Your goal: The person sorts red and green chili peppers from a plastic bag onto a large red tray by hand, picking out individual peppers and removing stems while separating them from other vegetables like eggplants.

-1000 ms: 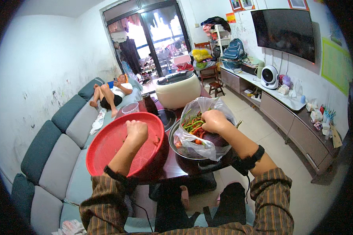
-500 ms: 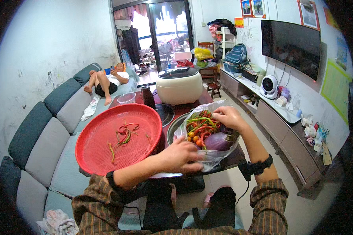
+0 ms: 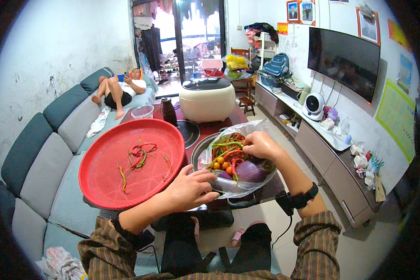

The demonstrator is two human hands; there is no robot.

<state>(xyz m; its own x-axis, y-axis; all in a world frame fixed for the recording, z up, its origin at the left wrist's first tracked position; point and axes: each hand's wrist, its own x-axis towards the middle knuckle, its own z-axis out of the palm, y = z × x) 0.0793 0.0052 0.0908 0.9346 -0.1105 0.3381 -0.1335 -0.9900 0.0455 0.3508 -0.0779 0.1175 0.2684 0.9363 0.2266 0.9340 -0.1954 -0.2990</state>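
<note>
A clear plastic bag (image 3: 240,190) lies opened out in a metal pan (image 3: 199,154) on the table. It holds red and green chili peppers (image 3: 228,148), several small orange tomatoes (image 3: 220,163) and a purple eggplant (image 3: 250,171). My right hand (image 3: 262,145) reaches into the bag from the right, fingertips pinched on a chili pepper in the pile. Fingers apart and holding nothing, my left hand (image 3: 191,187) hovers by the bag's near left edge. To its left sits a round red mesh basket (image 3: 105,170) with a few chili peppers (image 3: 140,154) lying in it.
Behind the basket are a clear plastic tub (image 3: 143,112), a dark bottle (image 3: 168,112) and a cream rice cooker (image 3: 207,103). A person (image 3: 126,88) reclines on the grey-green sofa (image 3: 56,161) at left. A long TV cabinet (image 3: 315,145) runs along the right wall.
My right hand has moved slightly nearer and lower among the peppers, its fingers now pinched. My left hand has drawn back left from the bag's front. The whole view has shifted slightly.
</note>
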